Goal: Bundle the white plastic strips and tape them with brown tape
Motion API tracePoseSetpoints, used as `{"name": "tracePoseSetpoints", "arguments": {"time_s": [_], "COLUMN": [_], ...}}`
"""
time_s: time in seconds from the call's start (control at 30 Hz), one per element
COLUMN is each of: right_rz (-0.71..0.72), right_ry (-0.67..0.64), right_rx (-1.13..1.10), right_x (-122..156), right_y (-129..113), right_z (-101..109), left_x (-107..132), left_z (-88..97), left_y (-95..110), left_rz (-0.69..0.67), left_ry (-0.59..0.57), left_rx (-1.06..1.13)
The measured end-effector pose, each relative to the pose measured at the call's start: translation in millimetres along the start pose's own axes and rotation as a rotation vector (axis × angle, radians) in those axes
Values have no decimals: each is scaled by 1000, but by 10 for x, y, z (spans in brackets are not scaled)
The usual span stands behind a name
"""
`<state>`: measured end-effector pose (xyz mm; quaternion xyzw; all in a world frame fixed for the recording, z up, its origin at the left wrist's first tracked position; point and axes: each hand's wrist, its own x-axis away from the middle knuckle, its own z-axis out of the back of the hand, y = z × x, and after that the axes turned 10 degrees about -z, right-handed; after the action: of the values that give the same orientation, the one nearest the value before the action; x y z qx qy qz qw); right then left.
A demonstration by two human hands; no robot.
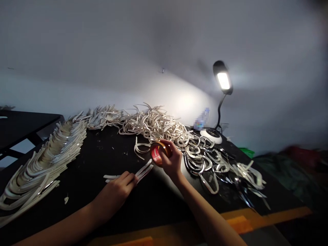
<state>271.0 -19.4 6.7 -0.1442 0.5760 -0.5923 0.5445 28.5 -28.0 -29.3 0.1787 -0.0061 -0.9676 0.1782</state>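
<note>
A pale grey wall (pixel 128 51) rose behind a black tabletop (pixel 159 205), lit by a black gooseneck lamp (pixel 222 78) on a round white base (pixel 211 136) near the far right corner, just beside a pixelated plastic bottle (pixel 201 119). Along the left edge lay a neat overlapping row of cream curved strips (pixel 48 160), their glossy faces nested like ribs. A loose tangle of cream U-shaped strips (pixel 153 124) ran along the far edge, and darker silvery curved strips (pixel 202 160) sprawled toward the right side. Near the middle of the tabletop, the left hand (pixel 120 188) was almost closed, pinching a slim bundle of pale strips (pixel 145 172) between thumb and fingers, the ends fanned slightly apart. The right hand (pixel 170 159) curled firmly around a roll of amber tape with a red label (pixel 159 153), close by the bundle's tip. A tight pinch kept the thin, springy strips lined up; held loosely, they looked liable to splay.
</note>
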Motion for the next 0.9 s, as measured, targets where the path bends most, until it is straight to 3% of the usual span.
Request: {"name": "tracePoseSetpoints", "arguments": {"time_s": [0.2, 0.37, 0.63, 0.8, 0.83, 0.9], "right_rz": [30, 56, 64, -30, -38, -20], "right_ry": [-201, -260, -241, 66, 73, -54], "right_rx": [153, 237, 263, -11, -53, -83], "right_x": [-8, 3, 8, -22, -5, 62], "right_y": [53, -29, -57, -30, -38, -74], "right_z": [-75, -106, -97, -22, -29, -81], "left_x": [-26, -36, -69, -67, -60, -37], "left_z": [82, 86, 101, 111, 99, 61], "left_y": [47, 68, 89, 86, 81, 64], "left_rz": [11, 37, 47, 55, 53, 42], "left_ry": [-48, -123, -173, -159, -154, -133], "left_rx": [22, -3, -33, -43, -50, -67]}}
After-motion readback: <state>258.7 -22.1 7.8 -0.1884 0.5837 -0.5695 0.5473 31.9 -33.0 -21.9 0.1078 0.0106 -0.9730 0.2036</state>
